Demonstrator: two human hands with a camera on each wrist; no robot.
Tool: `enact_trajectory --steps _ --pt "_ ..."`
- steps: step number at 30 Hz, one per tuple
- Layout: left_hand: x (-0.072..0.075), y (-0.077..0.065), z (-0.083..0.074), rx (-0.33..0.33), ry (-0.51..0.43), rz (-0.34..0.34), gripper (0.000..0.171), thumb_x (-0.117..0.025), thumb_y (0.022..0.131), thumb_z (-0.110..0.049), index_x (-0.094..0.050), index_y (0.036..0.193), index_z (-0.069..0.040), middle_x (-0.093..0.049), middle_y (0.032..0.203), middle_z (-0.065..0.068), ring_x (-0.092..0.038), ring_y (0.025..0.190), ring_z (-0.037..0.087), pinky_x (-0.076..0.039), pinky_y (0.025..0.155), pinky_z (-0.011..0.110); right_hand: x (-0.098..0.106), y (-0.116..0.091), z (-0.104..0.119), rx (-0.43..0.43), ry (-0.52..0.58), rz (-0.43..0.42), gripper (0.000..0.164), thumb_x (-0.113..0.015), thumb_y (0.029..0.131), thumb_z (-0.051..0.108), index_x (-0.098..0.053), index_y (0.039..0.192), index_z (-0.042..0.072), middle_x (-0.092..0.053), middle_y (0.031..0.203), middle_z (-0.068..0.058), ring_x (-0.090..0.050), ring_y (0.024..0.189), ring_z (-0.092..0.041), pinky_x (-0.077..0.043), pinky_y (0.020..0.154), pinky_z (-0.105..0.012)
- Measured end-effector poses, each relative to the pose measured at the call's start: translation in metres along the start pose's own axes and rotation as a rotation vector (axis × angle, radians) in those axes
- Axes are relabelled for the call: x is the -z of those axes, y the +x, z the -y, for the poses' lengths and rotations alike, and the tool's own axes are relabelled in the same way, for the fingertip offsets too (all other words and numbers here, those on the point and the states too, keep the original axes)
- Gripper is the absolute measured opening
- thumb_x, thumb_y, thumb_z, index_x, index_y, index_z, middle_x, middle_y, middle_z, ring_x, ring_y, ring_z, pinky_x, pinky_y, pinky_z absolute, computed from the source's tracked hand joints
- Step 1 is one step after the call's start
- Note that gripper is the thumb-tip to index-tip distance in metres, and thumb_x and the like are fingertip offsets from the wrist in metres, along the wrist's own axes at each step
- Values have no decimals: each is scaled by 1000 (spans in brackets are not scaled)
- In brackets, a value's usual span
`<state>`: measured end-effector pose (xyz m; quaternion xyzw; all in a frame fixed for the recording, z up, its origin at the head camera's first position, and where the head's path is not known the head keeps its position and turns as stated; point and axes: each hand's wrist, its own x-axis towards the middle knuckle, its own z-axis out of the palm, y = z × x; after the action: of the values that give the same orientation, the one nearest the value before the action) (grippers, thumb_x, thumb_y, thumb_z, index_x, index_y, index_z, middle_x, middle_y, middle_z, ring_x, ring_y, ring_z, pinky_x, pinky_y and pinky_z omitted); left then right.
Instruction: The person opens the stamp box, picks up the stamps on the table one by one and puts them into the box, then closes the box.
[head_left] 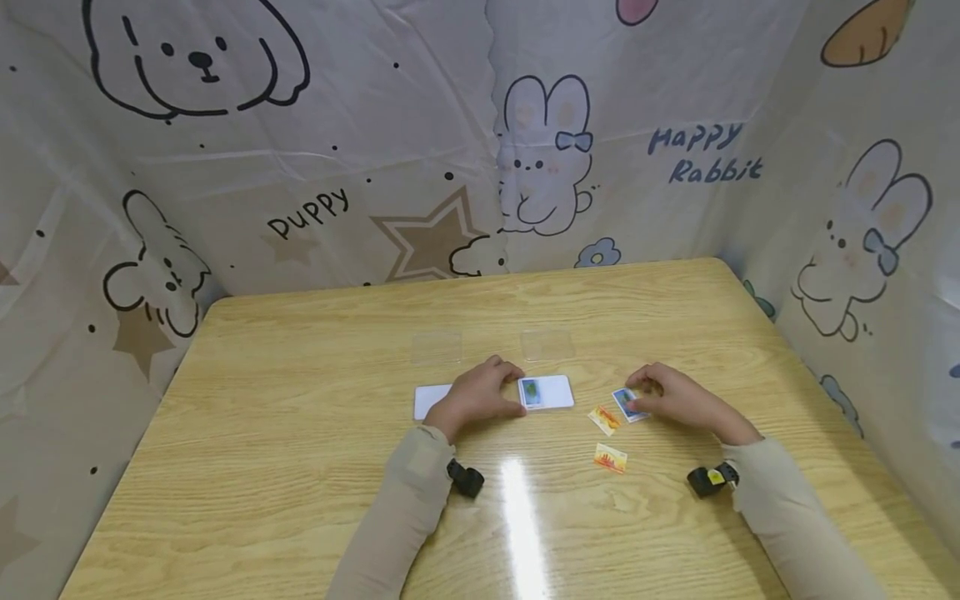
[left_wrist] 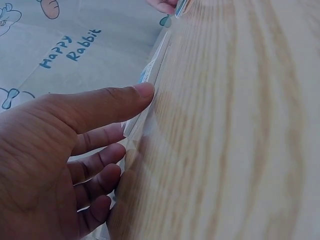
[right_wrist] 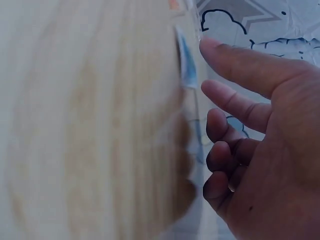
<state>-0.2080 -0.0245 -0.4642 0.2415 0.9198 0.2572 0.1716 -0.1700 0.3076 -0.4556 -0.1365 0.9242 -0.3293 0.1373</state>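
My left hand [head_left: 483, 393] holds a white card [head_left: 557, 392] by its left end, thumb at the near edge and forefinger at the far one. A small blue-and-green stamp [head_left: 532, 392] lies on the left part of that card. In the left wrist view the thumb [left_wrist: 142, 91] presses the card's edge. Over a second, stamp-like blue picture [head_left: 624, 403] on the table hovers my right hand [head_left: 678, 400]. The right wrist view shows this blue stamp [right_wrist: 186, 60] slightly bent, with the thumb and forefinger apart beside it.
Two orange-and-yellow stamps [head_left: 604, 420] [head_left: 611, 457] lie left of and below my right hand. Another white card [head_left: 431, 402] is partly hidden behind my left hand. Two clear plastic pieces [head_left: 437, 347] [head_left: 547, 344] lie farther back on the wooden table [head_left: 300, 467]. Printed cloth [head_left: 375, 150] surrounds the table.
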Motion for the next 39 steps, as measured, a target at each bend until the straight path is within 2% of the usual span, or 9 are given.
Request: enact_trajectory --steps 3,7,13,24,39 --pt "-1 0 0 0 2 2 60 -76 82 -40 -56 134 -18 -55 121 1 -55 113 18 -46 98 39 -1 1 -4 -19 -18 -18 33 -67 91 21 -61 114 -1 -57 101 -10 -46 87 -18 -39 75 -27" --pt "-1 1 0 -1 2 1 60 -76 82 -40 -56 134 -17 -55 120 1 -55 112 18 -46 98 38 -1 3 -7 -25 -34 -35 30 -63 94 20 -61 115 -1 -57 98 -9 -46 87 -18 -39 76 -31" --pt "0 0 -1 4 0 2 61 -76 82 -39 -56 134 -16 -55 121 2 -55 112 18 -46 99 38 -3 6 -9 -25 -31 -19 29 -65 93 20 -61 115 2 -56 99 -9 -46 88 -19 -40 78 -34" --pt "0 -1 -1 0 -19 -1 61 -77 81 -39 -56 134 -16 -55 121 2 -55 113 19 -46 99 40 -3 7 -10 -14 -28 -11 18 -64 93 16 -63 105 4 -57 98 -7 -46 87 -18 -39 77 -30" --pt "-1 -1 0 2 -21 -6 61 -77 81 -39 -56 133 -17 -55 120 2 -55 113 18 -46 98 39 -4 7 -6 -55 23 -2 15 -63 93 13 -58 102 2 -52 93 -7 -45 86 -19 -38 75 -29"
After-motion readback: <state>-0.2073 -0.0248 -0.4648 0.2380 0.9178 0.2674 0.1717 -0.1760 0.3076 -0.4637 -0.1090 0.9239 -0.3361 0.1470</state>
